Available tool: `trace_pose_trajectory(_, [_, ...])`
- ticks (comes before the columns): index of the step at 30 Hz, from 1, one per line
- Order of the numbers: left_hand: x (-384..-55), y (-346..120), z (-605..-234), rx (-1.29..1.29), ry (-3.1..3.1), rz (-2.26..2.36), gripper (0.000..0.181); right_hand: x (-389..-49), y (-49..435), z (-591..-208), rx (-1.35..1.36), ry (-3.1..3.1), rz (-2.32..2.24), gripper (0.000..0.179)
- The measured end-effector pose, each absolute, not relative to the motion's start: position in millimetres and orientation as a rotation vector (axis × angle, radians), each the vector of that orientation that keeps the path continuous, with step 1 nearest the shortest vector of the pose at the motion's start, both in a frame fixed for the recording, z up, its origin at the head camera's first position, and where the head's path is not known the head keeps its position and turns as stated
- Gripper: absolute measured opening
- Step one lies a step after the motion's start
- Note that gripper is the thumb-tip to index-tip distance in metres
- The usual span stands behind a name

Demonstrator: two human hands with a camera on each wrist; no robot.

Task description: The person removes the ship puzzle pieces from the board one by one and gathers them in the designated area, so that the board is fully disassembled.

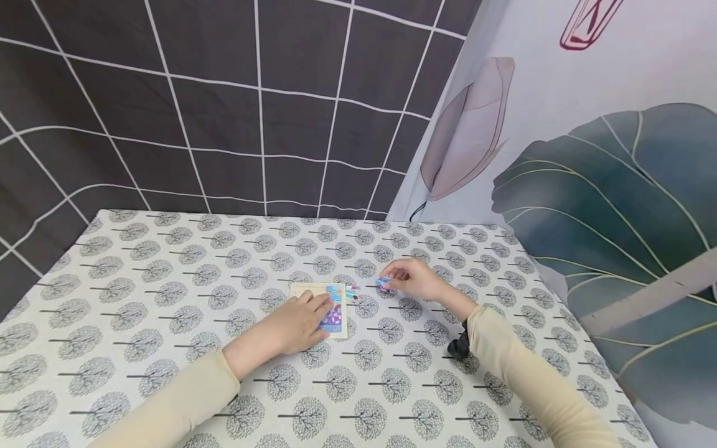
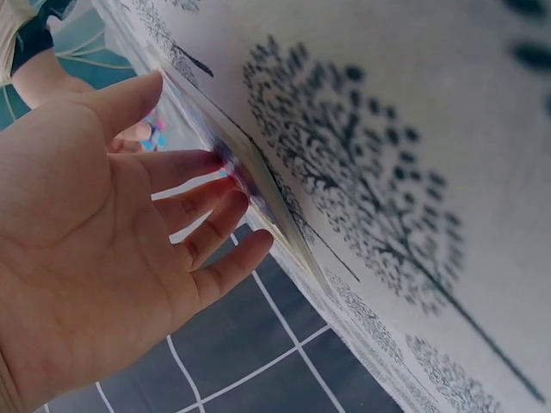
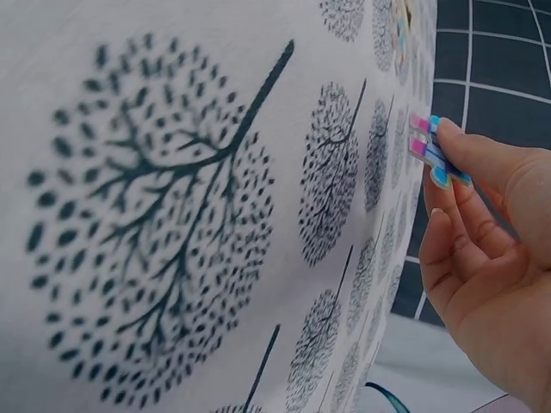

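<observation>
A small jigsaw puzzle board with a cream border lies on the table, its colourful picture partly covered by my left hand. In the left wrist view, the fingertips of that hand rest on the board, the fingers spread and only slightly bent. My right hand, to the right of the board, pinches a blue and pink jigsaw piece between thumb and fingers. Between the board and this hand lie a few loose puzzle pieces, close beside the board's right edge.
The table is covered by a white cloth printed with grey trees. Behind it hangs a dark curtain with white grid lines. A pale curtain with large leaf prints hangs at the right.
</observation>
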State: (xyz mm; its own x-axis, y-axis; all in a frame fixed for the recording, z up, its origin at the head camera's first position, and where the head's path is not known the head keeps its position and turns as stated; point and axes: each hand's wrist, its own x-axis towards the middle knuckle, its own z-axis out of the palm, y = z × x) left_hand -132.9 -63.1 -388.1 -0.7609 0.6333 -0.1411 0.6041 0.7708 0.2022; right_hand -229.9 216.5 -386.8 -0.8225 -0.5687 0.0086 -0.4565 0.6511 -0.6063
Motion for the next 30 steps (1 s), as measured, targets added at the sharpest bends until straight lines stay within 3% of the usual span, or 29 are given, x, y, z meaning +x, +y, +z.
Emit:
trace_pose_trajectory(21, [-135.4,-65.0,-392.9,1.019,2.782,0.221,0.061,-235.3,216.1,-403.3,-0.73,2.522,-0.97,0.023])
trace_pose_trajectory(30, [-134.7,-66.9,-394.4,0.968,2.756,0.256,0.064,-236.1,209.0,-407.8,-0.799,2.581,-0.91,0.019])
